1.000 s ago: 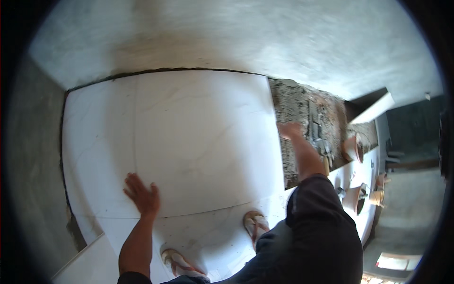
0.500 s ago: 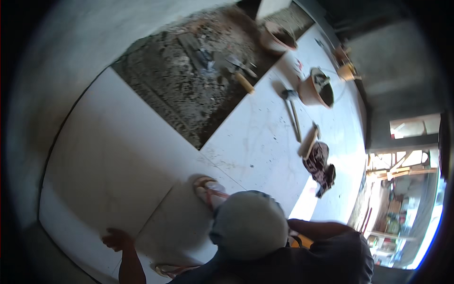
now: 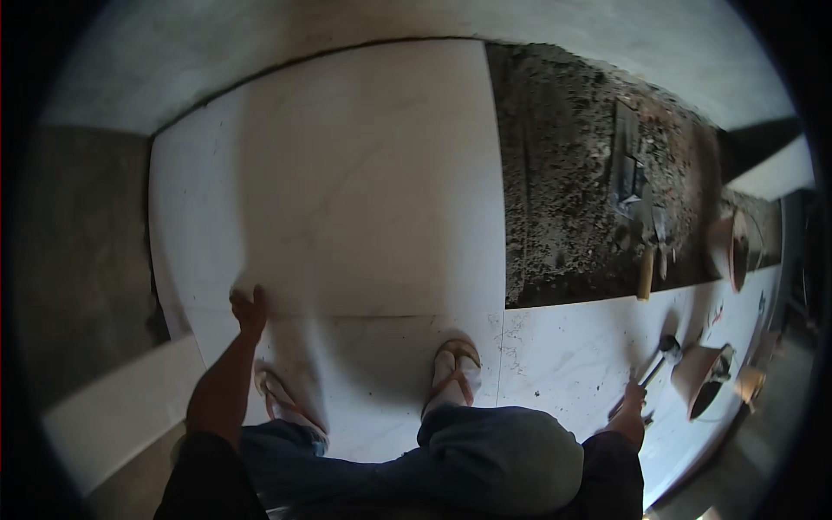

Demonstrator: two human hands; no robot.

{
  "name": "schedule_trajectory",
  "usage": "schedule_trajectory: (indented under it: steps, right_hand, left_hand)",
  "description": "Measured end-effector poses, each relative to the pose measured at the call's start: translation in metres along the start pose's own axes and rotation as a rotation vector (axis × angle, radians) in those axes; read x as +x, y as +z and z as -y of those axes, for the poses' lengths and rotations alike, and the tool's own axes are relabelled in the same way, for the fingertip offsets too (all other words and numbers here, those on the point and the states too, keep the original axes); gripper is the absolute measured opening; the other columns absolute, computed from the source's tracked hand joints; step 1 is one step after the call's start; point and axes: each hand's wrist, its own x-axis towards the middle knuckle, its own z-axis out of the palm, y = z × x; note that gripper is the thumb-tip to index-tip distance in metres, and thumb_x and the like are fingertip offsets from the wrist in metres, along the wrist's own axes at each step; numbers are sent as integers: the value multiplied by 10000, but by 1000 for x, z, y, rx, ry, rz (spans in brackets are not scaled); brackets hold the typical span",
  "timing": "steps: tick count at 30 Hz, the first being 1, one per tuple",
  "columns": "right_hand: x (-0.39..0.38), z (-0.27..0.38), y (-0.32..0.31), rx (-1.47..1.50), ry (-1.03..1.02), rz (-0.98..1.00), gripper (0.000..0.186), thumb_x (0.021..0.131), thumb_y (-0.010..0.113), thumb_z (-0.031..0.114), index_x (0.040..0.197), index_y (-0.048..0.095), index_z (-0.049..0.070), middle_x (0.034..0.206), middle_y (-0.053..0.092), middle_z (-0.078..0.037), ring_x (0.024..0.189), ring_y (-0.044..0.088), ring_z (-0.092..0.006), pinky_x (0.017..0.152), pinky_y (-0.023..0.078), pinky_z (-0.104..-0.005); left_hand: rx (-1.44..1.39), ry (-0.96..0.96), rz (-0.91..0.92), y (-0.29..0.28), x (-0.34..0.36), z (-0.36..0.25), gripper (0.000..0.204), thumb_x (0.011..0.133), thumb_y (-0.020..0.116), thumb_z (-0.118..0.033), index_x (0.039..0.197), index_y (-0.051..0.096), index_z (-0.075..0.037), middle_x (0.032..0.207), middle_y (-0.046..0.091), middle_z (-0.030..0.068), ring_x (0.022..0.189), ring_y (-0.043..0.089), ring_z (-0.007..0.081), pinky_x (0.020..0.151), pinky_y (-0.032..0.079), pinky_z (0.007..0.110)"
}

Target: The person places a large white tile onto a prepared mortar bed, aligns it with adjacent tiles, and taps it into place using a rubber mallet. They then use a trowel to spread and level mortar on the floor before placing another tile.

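My left hand is at the near left part of a large white marble-look tile, close to the seam. Its thumb and fingers stand apart with nothing between them; whether they touch the tile is unclear. On the right, my right hand is closed round the handle of a mallet with a dark head. The mallet is low over the white floor tiles, beside a bucket. My sandalled feet are on the tiles near the seam.
Rough grey mortar fills the untiled strip at the right. A flat trowel and a wooden-handled trowel lie there. Another bucket stands farther right. Walls border the far and left sides.
My view has swung left, toward the large tile and the left wall. My right hand has come into sight and taken hold of the mallet's handle. My left hand remains near the tile.
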Motion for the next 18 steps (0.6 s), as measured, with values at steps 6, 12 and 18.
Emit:
schedule_trajectory:
  steps: [6, 12, 18]
  right_hand:
    - [-14, 11, -72, -21, -119, 200, 473, 890, 579, 418, 1225, 551, 85, 1070, 636, -162, 933, 621, -334, 776, 530, -455]
    - [-213, 119, -186, 1022, 217, -79, 547, 919, 550, 528, 1097, 644, 20, 865, 665, -108, 725, 660, -267, 596, 543, -412]
    - [-378, 191, -244, 1241, -685, 382, 220, 996, 567, 275, 870, 612, 101, 571, 376, 104, 455, 335, -17, 390, 261, -201]
  left_hand:
    - [110, 102, 321, -46, -2, -13, 1071, 879, 585, -615, 1469, 126, 152, 1542, 129, 354, 1462, 129, 433, 1193, 163, 457]
    - [549, 300, 595, -98, -21, -40, 1099, 852, 612, -620, 1546, 3, -25, 1612, 19, 223, 1497, -3, 380, 1191, 88, 530]
    - [343, 838, 156, -47, -63, -74, 1137, 763, 713, -571, 1562, 64, -92, 1621, -7, 187, 1494, 32, 385, 1157, 88, 624]
